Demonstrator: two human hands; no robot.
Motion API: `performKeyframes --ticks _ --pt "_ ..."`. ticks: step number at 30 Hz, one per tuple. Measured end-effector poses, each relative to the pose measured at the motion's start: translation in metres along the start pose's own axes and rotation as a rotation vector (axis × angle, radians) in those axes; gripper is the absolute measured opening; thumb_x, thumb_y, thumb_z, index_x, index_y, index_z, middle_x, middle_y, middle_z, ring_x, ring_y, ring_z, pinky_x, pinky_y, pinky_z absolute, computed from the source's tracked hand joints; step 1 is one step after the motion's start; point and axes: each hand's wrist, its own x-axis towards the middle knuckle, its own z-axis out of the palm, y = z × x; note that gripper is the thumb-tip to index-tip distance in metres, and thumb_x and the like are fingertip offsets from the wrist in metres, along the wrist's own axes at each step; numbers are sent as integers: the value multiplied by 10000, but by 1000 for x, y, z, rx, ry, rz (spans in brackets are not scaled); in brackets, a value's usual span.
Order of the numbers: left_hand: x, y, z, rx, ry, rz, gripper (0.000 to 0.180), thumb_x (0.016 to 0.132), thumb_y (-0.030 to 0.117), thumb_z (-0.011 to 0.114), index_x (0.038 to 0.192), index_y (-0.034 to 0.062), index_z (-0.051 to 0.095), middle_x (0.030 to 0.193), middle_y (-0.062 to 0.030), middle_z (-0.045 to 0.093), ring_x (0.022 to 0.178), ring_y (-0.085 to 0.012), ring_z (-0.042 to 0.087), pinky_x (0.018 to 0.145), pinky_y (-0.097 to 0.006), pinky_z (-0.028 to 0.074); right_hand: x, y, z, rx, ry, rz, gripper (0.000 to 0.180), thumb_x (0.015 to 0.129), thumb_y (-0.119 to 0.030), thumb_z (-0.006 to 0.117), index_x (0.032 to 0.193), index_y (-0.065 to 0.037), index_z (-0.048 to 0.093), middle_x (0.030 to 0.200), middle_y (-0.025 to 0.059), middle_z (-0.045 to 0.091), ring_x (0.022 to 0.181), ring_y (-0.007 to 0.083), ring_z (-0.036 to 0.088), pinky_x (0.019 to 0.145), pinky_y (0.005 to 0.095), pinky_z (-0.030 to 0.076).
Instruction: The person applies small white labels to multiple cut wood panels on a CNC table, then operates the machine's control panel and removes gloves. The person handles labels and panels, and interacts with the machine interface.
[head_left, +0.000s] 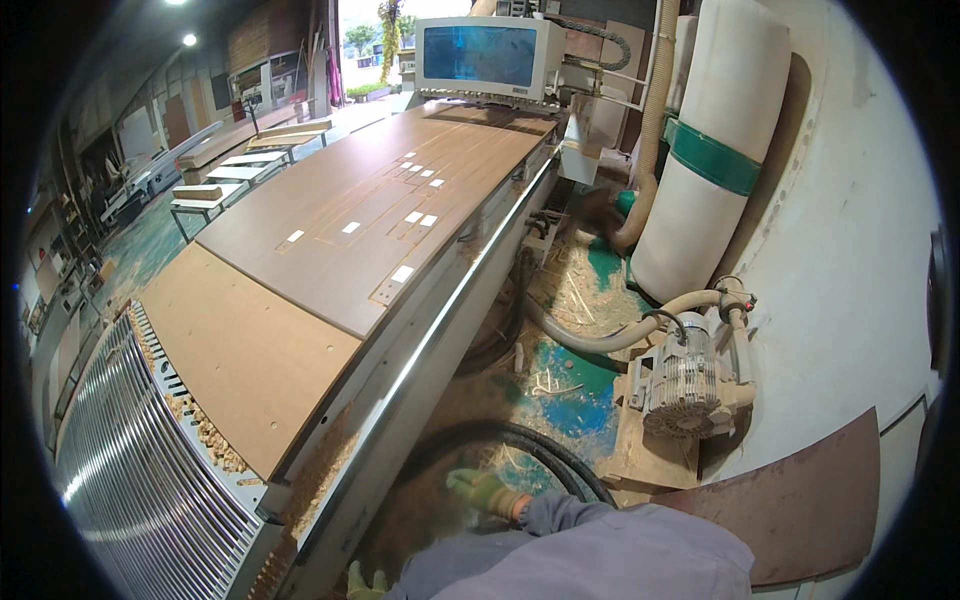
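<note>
the cutting bed (250,360) is carrying the brown panel (372,196) behind its bare near end; outlines are showing, so i'm judging cutting at least partly done, pieces lying unlifted; off the bed's right edge a motor (688,385) and black hoses (563,447) are crowding the way; the left hand (366,583) is keeping its fingers apart, the right hand's (485,492) grip i'm not making out

The bottom of the view cuts off part of the left hand (366,583), and the right hand (487,491) is blurry. I can't tell what either one touches. The white label (402,274) by the brown board's (310,200) near right corner has marks too tiny to read.
</note>
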Motion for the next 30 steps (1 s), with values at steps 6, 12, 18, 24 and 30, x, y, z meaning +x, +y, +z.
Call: performKeyframes --ticks 6,12,18,24,30 --pt "0 6 -1 -23 -20 -15 665 899 191 798 1463 0 501 1383 -230 587 1282 -357 572 1067 -454 481 3 15 12 11 -36 52 380 1024 -367 590 1279 -101 680 1244 121 708 1169 259 658 1018 351 494" --pt "-1 3 -4 -54 -29 -6 667 896 195 802 1459 -2 503 1369 -226 598 1266 -352 584 1055 -450 491 19 32 12 46 142 -91 440 1006 -385 651 1298 -56 640 1113 82 723 971 190 660 848 344 523" --pt "1 -7 1 -74 -42 -37 682 876 225 830 1434 -12 517 1309 -211 634 1195 -324 626 1010 -431 519 35 63 8 64 146 -88 443 1006 -382 655 1321 -71 633 1065 60 726 847 166 643 769 335 526" --pt "-7 -6 2 -59 -36 51 641 872 193 836 1408 0 540 1232 -168 656 1096 -262 643 960 -381 528 52 83 13 405 292 -68 413 1003 -370 653 1266 -52 672 1072 87 745 943 213 676 836 361 531" --pt "-25 18 -10 -214 -114 4 742 858 298 821 1445 -17 496 1300 -188 659 1120 -231 688 949 -358 564 35 66 -1 -91 386 -268 369 998 -320 642 1236 -40 686 1155 142 740 1084 277 688 942 381 516"
